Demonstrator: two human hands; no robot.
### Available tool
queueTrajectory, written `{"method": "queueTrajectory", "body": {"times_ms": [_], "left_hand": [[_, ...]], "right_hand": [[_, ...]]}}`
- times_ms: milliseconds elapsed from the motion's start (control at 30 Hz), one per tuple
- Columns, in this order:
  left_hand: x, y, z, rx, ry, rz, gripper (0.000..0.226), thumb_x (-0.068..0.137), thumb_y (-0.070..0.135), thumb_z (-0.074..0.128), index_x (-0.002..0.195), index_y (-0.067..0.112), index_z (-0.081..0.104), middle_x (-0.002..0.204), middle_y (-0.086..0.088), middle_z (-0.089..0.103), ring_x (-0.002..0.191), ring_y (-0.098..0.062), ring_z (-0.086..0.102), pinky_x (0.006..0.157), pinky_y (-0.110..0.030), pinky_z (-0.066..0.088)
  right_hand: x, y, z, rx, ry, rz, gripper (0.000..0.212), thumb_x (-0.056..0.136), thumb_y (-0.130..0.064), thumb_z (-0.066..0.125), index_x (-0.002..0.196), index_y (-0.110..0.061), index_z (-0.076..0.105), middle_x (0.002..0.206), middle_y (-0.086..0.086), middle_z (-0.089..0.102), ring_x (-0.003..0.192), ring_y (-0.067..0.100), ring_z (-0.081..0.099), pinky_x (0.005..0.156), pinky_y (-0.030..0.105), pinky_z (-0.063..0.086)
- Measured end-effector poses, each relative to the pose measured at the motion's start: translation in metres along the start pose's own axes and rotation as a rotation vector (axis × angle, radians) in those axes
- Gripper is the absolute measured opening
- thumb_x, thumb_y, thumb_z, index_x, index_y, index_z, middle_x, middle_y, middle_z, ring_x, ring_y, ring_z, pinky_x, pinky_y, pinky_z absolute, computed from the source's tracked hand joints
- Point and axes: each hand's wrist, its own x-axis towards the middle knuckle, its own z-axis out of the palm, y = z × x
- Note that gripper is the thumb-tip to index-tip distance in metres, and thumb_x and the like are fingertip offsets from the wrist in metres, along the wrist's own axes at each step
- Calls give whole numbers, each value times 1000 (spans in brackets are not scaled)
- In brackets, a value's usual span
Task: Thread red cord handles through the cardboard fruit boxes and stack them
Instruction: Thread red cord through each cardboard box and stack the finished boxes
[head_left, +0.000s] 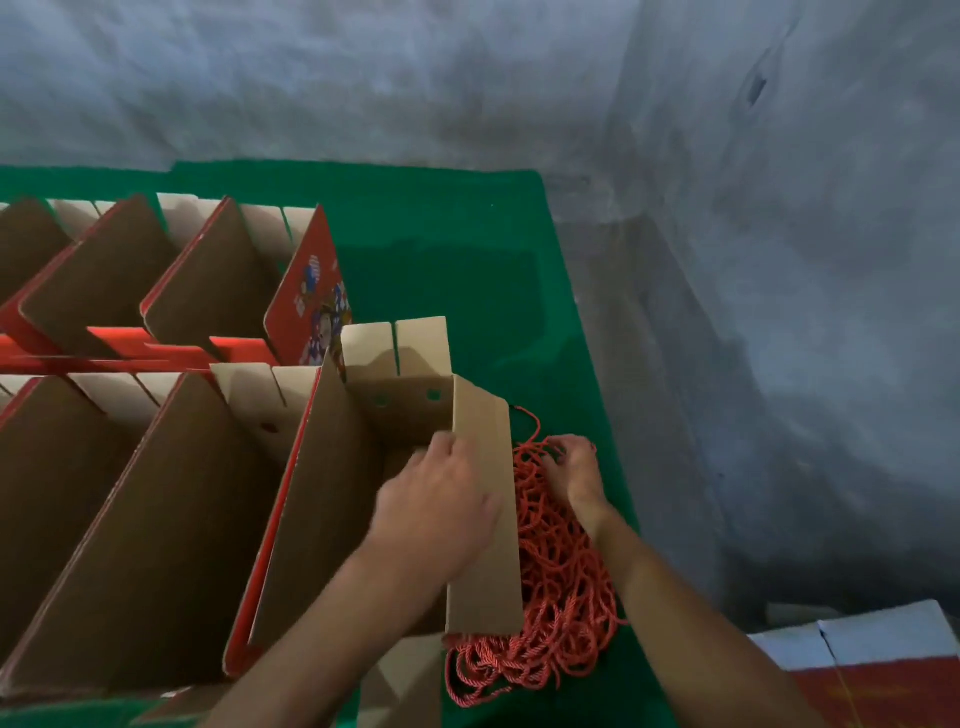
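An open cardboard fruit box stands in front of me on the green surface, brown inside and red outside, with two small holes in its far wall. My left hand grips the box's right side flap, fingers curled over its inner edge. To the right of that flap lies a heap of red cord handles. My right hand is on top of the heap's far end, its fingers curled into the cords.
Several more open boxes stand in rows to the left, one showing a red printed side. The green table ends at right along a grey concrete wall and floor. A flat red-and-white box lies at lower right.
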Motion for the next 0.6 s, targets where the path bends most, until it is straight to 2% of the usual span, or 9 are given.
{"method": "queueTrajectory", "body": {"times_ms": [100,200,300,367,500,600], "left_hand": [[51,16,28,73,36,-91,88,90,49,67,153,13,18,163,-10,14,141,-33,35,101,-45,51],[83,12,51,125,83,-135,114,82,62,70,158,8,3,166,-16,-8,148,-39,20,99,-51,52],[102,13,64,278,106,-116,127,80,70,66,157,0,-6,162,-24,-24,152,-45,2,104,-64,42],[112,17,67,318,97,-152,128,81,69,65,156,-3,-10,161,-29,-21,151,-47,-2,107,-66,35],[117,24,63,318,17,-215,103,95,44,57,155,-6,-10,160,-33,-15,149,-47,8,109,-59,37],[108,23,44,69,-16,-197,102,88,58,49,158,2,0,164,-25,-2,145,-44,22,109,-52,39]], "right_hand": [[20,-5,8,-269,-51,16,32,103,-8,47,133,-4,59,144,13,50,128,32,54,106,43,47],[31,-3,11,-374,-93,11,33,100,-7,47,129,-11,62,136,15,59,126,35,55,102,45,49],[39,-5,18,-475,-139,-57,39,101,-17,52,139,-16,58,137,14,54,129,35,52,105,44,47],[44,-5,20,-545,-158,-106,31,101,-21,52,129,-15,64,128,14,56,121,35,58,99,44,50],[48,-7,23,-601,-78,-178,29,102,-36,54,110,-17,75,112,9,62,106,30,63,88,39,52],[49,-6,15,-432,15,-166,30,99,-45,59,100,-21,78,96,3,58,95,28,63,77,36,48]]}}
